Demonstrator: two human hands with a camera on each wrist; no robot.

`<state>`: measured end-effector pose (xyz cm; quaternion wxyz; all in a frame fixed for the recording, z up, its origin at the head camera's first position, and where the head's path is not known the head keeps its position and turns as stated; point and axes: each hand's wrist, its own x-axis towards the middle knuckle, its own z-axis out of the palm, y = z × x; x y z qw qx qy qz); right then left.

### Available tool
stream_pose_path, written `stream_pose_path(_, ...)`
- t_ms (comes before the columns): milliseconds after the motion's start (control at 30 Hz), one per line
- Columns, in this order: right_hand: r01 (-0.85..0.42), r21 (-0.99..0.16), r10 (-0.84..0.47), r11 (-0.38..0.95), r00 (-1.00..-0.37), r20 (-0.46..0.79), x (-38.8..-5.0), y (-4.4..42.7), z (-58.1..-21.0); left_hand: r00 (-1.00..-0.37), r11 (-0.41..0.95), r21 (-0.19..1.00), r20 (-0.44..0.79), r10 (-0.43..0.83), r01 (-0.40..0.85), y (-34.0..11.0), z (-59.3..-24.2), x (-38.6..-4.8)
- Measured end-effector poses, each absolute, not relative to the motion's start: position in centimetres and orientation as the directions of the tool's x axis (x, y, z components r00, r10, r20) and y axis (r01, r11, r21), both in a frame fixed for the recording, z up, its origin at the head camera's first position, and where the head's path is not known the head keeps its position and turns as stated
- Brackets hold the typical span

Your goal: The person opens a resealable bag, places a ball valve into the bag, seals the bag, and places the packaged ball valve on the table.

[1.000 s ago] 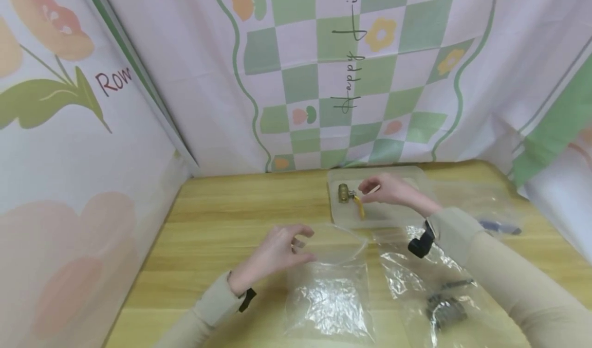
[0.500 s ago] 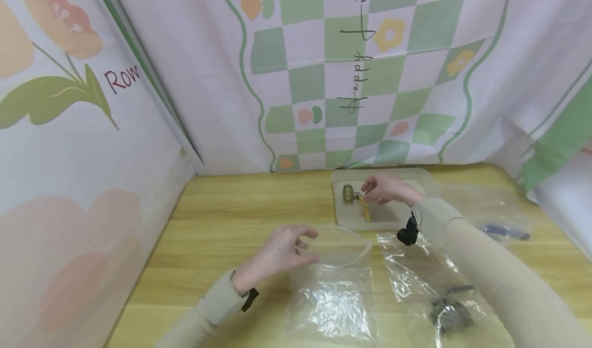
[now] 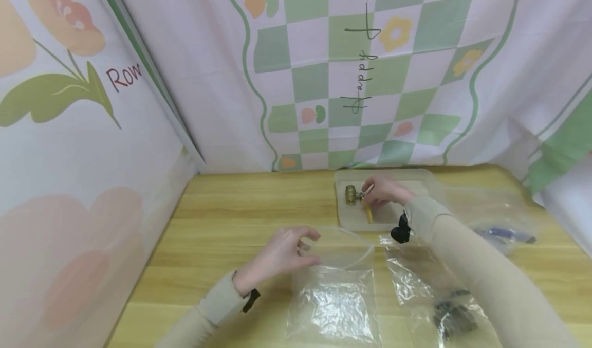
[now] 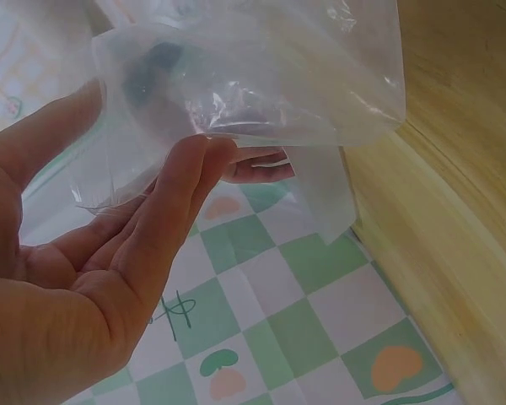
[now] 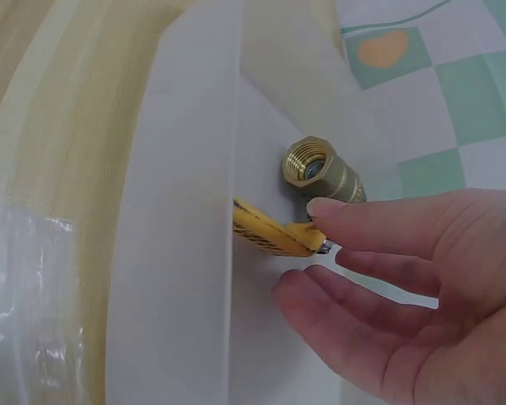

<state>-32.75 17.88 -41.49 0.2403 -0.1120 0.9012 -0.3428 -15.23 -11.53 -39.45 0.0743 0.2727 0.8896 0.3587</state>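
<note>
A brass ball valve (image 5: 325, 173) with a yellow lever handle (image 5: 274, 232) lies in the whitish translucent tray (image 3: 344, 222) at the back of the table. My right hand (image 3: 381, 191) reaches into that tray. In the right wrist view its thumb (image 5: 354, 221) is at the valve's stem, and the other fingers curve below with a gap between. My left hand (image 3: 282, 253) is at the mouth of a clear plastic bag (image 3: 337, 301), thumb and fingers spread apart. In the left wrist view the fingers (image 4: 181, 181) touch the plastic at the bag's edge.
Right of this bag lies another clear bag (image 3: 402, 276) with a dark object (image 3: 455, 317) inside, blurred. Farther right, a third bag (image 3: 481, 199) holds a blue-purple item (image 3: 509, 233). A patterned curtain (image 3: 305, 80) hangs along the table's back edge.
My right hand has come closer to the valve's handle in the tray, its thumb now at the valve. The left hand stays at the bag's mouth. The head view has shifted slightly.
</note>
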Motion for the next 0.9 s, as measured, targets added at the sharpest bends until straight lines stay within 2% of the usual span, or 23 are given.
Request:
stream_pose_path(533, -0.094, -0.61, -0.352, 0.787, -0.88, -0.318, -33.2, 16.8, -42.2, -0.84, 0.591, 0.68, 0.069, 0.538, 0.434, -11.6, -39.8, -15.3)
stream_pose_path(900, -0.072, -0.613, -0.341, 0.787, -0.878, -0.336, -33.3, 16.4, -42.0, -0.841, 0.593, 0.679, 0.065, 0.537, 0.431, -11.7, -39.8, -15.3)
